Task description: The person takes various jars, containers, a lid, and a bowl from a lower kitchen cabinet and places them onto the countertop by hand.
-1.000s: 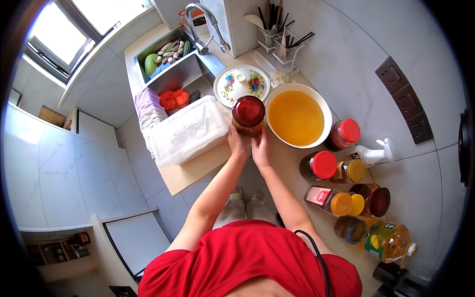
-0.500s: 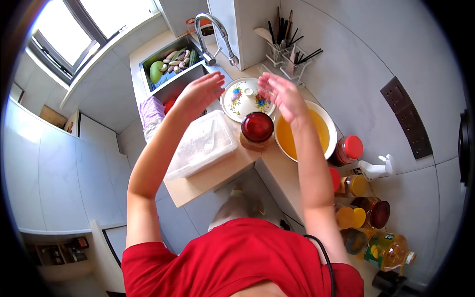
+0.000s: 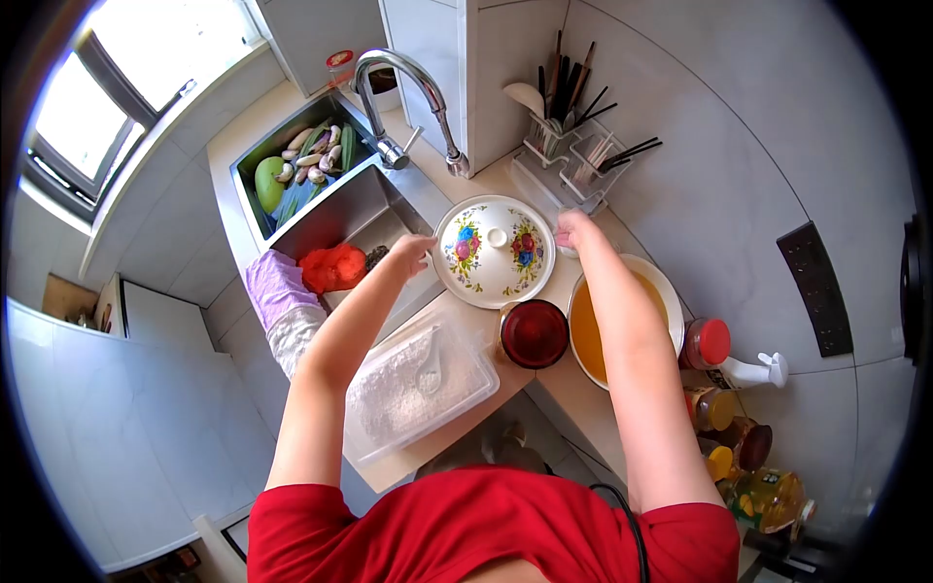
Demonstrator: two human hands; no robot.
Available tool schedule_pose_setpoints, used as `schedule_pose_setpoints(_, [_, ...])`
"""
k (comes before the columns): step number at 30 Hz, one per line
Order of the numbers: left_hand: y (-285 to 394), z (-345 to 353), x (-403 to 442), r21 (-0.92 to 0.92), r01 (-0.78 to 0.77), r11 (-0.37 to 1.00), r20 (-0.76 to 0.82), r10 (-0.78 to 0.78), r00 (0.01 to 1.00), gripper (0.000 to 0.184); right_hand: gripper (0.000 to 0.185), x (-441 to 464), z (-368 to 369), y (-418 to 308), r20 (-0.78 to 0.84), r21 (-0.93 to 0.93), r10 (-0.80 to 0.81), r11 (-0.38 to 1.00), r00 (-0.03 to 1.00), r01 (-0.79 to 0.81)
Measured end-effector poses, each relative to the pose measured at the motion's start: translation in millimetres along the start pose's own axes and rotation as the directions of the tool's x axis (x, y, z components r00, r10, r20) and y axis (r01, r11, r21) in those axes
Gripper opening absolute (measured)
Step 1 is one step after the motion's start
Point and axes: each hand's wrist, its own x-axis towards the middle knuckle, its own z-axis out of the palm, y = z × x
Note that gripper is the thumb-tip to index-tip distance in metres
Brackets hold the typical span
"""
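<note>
A white pot with a floral lid (image 3: 496,277) and a round knob stands on the counter beside the sink. My left hand (image 3: 413,253) is closed at its left side, fingers curled at the rim. On the opposite side my right hand (image 3: 575,231) is closed at the pot's edge, its fingertips partly hidden. Just in front of the pot is a glass jar with a dark red lid (image 3: 535,333). Under my right forearm sits a white bowl of yellow-orange liquid (image 3: 595,325). A clear plastic box (image 3: 408,389) of white powder, with a scoop inside, lies near my left forearm.
The sink (image 3: 374,209) holds vegetables and a red bag (image 3: 332,268); a faucet (image 3: 408,87) arches over it. Purple cloth (image 3: 277,282) hangs at its edge. A utensil rack (image 3: 573,160) stands behind. Jars (image 3: 707,343), a spray bottle (image 3: 758,371) and an oil bottle (image 3: 773,500) line the right.
Both hands have come down from above the counter to the two sides of the lidded pot, fingers now closed there. The view has shifted, showing more of the sink and plastic box.
</note>
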Motion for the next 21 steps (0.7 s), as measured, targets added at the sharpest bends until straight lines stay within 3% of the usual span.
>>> schedule_pose_setpoints(2, [-11.9,0.7,16.0,0.019,0.021,1.0,0.019,-0.022,1.0,0.042,0.034,3.9,0.3,6.4,-0.005,-0.063,-0.006,0.998,1.0,0.005])
schedule_pose_setpoints(5, [-9.4,8.8,-4.7,0.038,0.043,0.998,0.038,-0.044,0.998,0.034,0.014,4.6,3.1,14.1,-0.15,-0.221,0.137,0.961,0.979,-0.168])
schedule_pose_setpoints(9, [-8.5,10.5,-7.8,0.041,-0.003,0.999,0.064,0.0,0.998,0.029,0.018,15.9,2.8,22.8,-0.116,-0.121,0.198,0.97,0.973,-0.211])
schedule_pose_setpoints(11, [-8.7,9.0,-8.5,0.048,-0.014,0.999,0.043,0.012,0.999,0.027,0.017,29.0,4.1,27.0,-0.215,-0.28,-0.029,0.959,0.976,-0.033])
schedule_pose_setpoints(12, [-7.2,9.1,-12.9,0.054,-0.022,0.998,0.063,0.019,0.998,0.028,0.017,32.2,4.1,26.1,-0.216,-0.278,-0.03,0.96,0.976,-0.032])
schedule_pose_setpoints(14, [-9.8,4.1,-7.4,0.055,-0.02,0.998,0.129,0.013,0.992,0.033,0.017,38.7,4.7,26.4,-0.148,-0.515,-0.152,0.855,0.977,0.055])
schedule_pose_setpoints(18, [-8.4,6.1,-14.2,0.034,-0.015,0.999,0.092,0.011,0.996,0.031,0.03,11.6,15.4,10.9,-0.159,-0.69,-0.084,0.722,0.984,-0.05])
schedule_pose_setpoints(20, [-9.2,3.4,-14.8,0.0,-0.015,1.0,0.122,0.015,0.992,0.029,0.035,14.8,20.7,15.7,-0.217,-0.795,-0.269,0.607,0.938,-0.01])
schedule_pose_setpoints(21, [-9.7,1.4,-14.8,0.0,-0.016,1.0,0.119,0.016,0.993,0.029,0.035,20.4,21.7,19.0,-0.214,-0.794,-0.27,0.607,0.939,-0.007])
